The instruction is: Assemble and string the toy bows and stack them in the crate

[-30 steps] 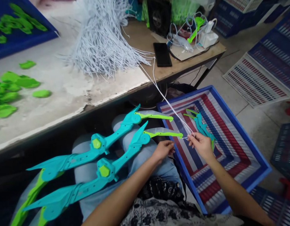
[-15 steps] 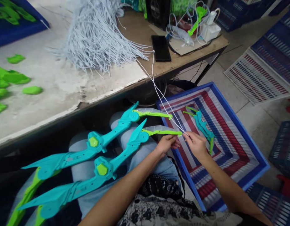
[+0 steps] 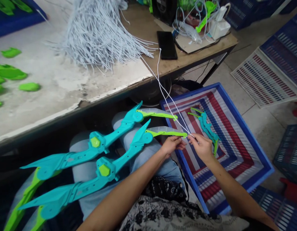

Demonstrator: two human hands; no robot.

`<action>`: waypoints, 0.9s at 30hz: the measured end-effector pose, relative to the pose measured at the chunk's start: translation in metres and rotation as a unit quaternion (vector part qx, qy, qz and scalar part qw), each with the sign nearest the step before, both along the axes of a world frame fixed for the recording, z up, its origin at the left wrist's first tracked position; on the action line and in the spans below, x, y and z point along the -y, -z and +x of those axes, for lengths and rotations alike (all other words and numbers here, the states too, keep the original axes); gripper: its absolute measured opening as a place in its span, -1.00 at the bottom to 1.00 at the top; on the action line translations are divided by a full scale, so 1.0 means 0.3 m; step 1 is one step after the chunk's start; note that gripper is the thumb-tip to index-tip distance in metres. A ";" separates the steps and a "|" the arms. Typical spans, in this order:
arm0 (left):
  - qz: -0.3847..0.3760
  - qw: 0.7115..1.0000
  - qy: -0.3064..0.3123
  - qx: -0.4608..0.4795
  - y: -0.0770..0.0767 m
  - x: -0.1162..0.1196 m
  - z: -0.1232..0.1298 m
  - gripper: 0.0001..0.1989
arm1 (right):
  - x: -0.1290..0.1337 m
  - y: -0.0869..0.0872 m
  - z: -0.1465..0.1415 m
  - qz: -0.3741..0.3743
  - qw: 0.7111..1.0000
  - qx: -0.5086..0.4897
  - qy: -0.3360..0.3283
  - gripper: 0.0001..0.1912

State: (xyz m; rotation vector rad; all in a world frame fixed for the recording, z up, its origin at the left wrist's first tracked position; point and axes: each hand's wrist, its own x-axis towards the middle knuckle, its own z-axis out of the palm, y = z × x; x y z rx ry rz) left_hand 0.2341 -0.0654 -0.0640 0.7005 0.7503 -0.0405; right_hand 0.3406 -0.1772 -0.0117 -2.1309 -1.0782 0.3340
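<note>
Two turquoise toy bows with lime-green limb ends lie side by side across my lap. At the right end of the nearer toy bow (image 3: 107, 171), my left hand (image 3: 172, 145) grips close to the green tip, its fingers curled beneath it. Just beside that tip, my right hand (image 3: 201, 147) pinches a white string (image 3: 172, 102). The string runs up from the fingers in two crossing strands to the table edge. The farther toy bow (image 3: 100, 142) rests on my knees, touched by neither hand. My fingers hide the exact spot where string and tip meet.
A blue-rimmed crate (image 3: 247, 179) to my right holds another toy bow (image 3: 207, 126). On the table (image 3: 54, 96) are a heap of white strings (image 3: 102, 35), a black phone (image 3: 167, 45), a white plug adapter (image 3: 219, 29) and loose green parts (image 3: 29, 86).
The view has shifted slightly. Both hands stay at the nearer bow's tip with the string in my right fingers; little else differs.
</note>
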 end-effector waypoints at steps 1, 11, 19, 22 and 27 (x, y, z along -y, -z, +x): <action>0.001 1.000 0.000 0.002 0.001 0.000 -0.001 -0.85 | -0.002 -0.003 0.001 -0.004 1.000 0.005 -0.002 -0.76; 0.020 0.999 0.012 0.025 -0.006 0.000 0.007 -0.73 | -0.014 0.050 -0.020 -0.002 0.985 -0.172 0.023 -0.70; 0.109 0.992 0.052 -0.021 -0.024 0.004 0.033 -0.75 | -0.045 0.080 0.014 0.001 0.939 -0.323 0.118 -0.49; 0.171 0.982 0.057 -0.054 -0.074 -0.014 -0.002 -0.73 | -0.061 0.090 0.019 -0.024 0.916 -0.391 0.091 -0.50; 0.403 0.897 0.119 -0.133 -0.221 -0.096 -0.401 -0.68 | -0.025 0.088 0.036 -0.049 0.911 -0.403 0.075 -0.49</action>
